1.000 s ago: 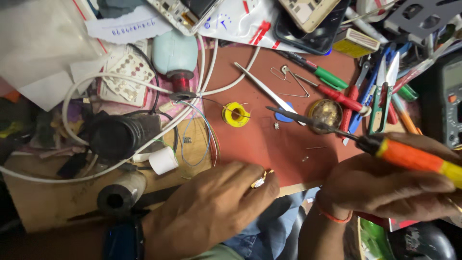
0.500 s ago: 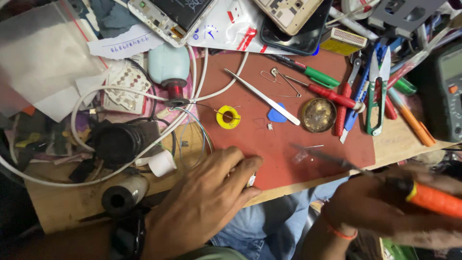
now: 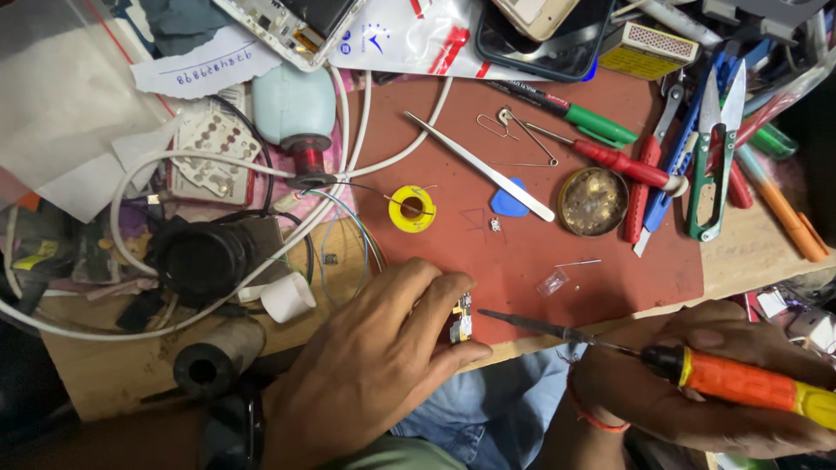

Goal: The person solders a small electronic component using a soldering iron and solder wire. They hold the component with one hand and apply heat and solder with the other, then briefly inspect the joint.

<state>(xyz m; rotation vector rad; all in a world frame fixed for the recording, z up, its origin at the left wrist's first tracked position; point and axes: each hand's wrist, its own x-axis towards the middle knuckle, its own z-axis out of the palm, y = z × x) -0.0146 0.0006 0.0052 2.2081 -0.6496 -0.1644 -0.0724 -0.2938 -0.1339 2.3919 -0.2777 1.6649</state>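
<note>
My left hand [image 3: 374,365] pinches a tiny circuit board piece [image 3: 460,320] between thumb and fingers at the near edge of the red-brown work mat [image 3: 522,270]. My right hand [image 3: 697,383] grips a soldering iron [image 3: 740,383] with an orange and yellow handle. Its thin dark tip [image 3: 496,316] points left and sits just right of the small board, close to touching it. A yellow solder spool [image 3: 412,208] lies on the mat above my left hand.
On the mat lie metal tweezers [image 3: 479,165], a blue pick [image 3: 508,204], a round brass tin [image 3: 592,201], red and green screwdrivers and green snips [image 3: 710,174]. White cables, a black cylinder [image 3: 205,257], phones and plastic bags crowd the left and far side.
The soldering iron tip has swung down and left, from over the mat's middle to beside the small board in my left hand. My left hand has stayed put.
</note>
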